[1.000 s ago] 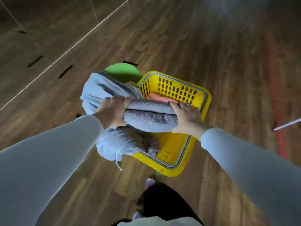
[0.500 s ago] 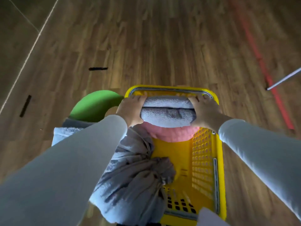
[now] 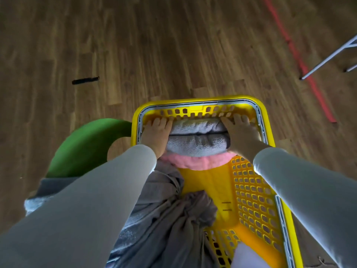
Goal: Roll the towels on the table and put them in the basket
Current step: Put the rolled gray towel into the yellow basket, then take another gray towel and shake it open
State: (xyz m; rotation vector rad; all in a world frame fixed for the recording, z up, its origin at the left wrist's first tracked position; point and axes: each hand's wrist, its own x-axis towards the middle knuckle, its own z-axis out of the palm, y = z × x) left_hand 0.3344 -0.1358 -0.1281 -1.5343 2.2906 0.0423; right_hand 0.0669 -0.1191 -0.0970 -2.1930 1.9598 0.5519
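**Wood floor [image 3: 173,45], yellow basket [image 3: 199,99]: seating the roll [image 3: 197,140]**

The left hand [image 3: 155,135] and right hand [image 3: 241,134] each clasp one end of the grey roll, with the fingers curled over its ends and reaching toward the basket's far wall. The roll lies between the hands, inside the basket at its far end. It rests on a pink towel [image 3: 195,161] that shows just nearer than the wrists. Under the left sleeve, a loose cloth [image 3: 173,219] spills over the basket's near-left rim. Outward of the left hand is a green shape [image 3: 87,147], and well off to the right of the right hand runs a red tape line [image 3: 301,60].

The step in hand looks like setting the roll down. To do it well, keep both ends level and nudge the roll against the far wall so its seam stays pinned. Then loosen both hands together and draw them straight up. Each hand sits close to a side wall, so a sideways pull could drag an end and slacken the roll.
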